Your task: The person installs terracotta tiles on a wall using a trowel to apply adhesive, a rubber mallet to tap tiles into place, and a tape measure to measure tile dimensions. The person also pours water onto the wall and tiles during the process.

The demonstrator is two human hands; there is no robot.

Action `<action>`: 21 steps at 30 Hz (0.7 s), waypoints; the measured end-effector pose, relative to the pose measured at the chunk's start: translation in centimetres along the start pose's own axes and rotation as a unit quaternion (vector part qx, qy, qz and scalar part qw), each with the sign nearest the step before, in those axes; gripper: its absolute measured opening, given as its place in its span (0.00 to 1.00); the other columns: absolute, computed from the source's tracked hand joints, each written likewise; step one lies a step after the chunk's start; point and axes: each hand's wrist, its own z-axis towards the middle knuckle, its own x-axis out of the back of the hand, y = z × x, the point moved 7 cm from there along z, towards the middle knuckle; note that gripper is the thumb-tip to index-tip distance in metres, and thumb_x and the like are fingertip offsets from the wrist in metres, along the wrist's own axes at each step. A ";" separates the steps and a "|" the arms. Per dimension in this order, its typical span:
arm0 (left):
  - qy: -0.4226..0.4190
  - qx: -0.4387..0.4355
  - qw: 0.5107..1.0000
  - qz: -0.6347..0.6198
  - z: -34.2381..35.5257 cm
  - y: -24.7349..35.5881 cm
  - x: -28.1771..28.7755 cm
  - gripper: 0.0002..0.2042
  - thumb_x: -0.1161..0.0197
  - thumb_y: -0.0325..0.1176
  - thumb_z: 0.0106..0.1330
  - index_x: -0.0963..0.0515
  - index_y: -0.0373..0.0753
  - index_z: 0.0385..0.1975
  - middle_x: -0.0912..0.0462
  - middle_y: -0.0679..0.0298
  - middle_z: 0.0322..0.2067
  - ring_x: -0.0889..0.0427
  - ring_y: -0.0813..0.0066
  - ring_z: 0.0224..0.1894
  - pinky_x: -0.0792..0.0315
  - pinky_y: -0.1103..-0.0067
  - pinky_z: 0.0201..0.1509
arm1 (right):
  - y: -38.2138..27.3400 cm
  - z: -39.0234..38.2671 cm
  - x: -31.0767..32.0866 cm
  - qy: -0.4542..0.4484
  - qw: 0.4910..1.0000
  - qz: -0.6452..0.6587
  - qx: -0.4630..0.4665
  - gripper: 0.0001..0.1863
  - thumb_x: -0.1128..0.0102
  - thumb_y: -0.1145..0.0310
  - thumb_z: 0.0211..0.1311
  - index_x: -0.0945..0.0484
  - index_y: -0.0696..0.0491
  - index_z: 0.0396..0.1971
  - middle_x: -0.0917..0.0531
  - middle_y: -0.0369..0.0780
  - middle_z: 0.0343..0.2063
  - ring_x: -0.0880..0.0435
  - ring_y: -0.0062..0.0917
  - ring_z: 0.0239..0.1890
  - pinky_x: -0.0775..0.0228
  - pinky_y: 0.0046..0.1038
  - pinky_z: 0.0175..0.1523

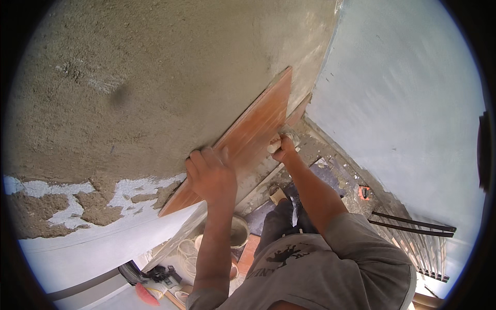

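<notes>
A long reddish-brown tile (256, 124) with a streaked face stands slanted across the view along the mortar-coated wall (155, 77). My left hand (212, 174) is closed over its upper edge near the left end, fingers bent over onto the wall side. Close to the tile's face, toward the right end, my right hand (285, 150) is wrapped around a tool with a pale, thick handle (274, 144). The tool's greyish far part is small and partly hidden by the hand, so its kind is unclear.
A pale blue-grey wall (403, 93) meets the mortar wall at right. Below are a bucket (238, 231), an orange object (364, 192), a metal rack (413, 232) and coiled pale cord (187, 256). Tools and a pink item (147, 294) lie at lower left.
</notes>
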 end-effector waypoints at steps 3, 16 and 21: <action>-0.011 0.001 1.000 0.005 -0.2 0.1 -0.2 0.22 0.24 0.42 0.49 0.24 0.34 0.35 0.28 0.57 0.35 0.25 0.57 0.39 0.28 0.66 0.40 | -2.3 0.7 4.0 0.042 0.998 0.012 0.038 0.09 0.52 0.60 0.72 0.33 0.49 0.37 0.30 0.37 0.27 0.26 0.31 0.26 0.25 0.34 0.34; -0.312 -0.404 0.855 -0.089 -15.3 14.9 -12.3 0.27 0.34 0.38 0.58 0.27 0.28 0.54 0.29 0.50 0.57 0.33 0.50 0.63 0.42 0.56 0.68 | 5.0 -7.6 22.7 0.141 0.987 -0.031 -0.076 0.14 0.44 0.59 0.67 0.33 0.52 0.38 0.31 0.37 0.25 0.27 0.28 0.24 0.26 0.37 0.30; -0.290 -0.627 0.697 0.192 -22.4 10.2 -34.8 0.31 0.45 0.44 0.66 0.35 0.28 0.64 0.42 0.47 0.69 0.45 0.48 0.72 0.59 0.56 0.76 | 7.9 -9.7 28.7 0.151 0.980 0.002 -0.127 0.14 0.42 0.58 0.66 0.33 0.52 0.36 0.31 0.37 0.24 0.28 0.27 0.22 0.28 0.37 0.27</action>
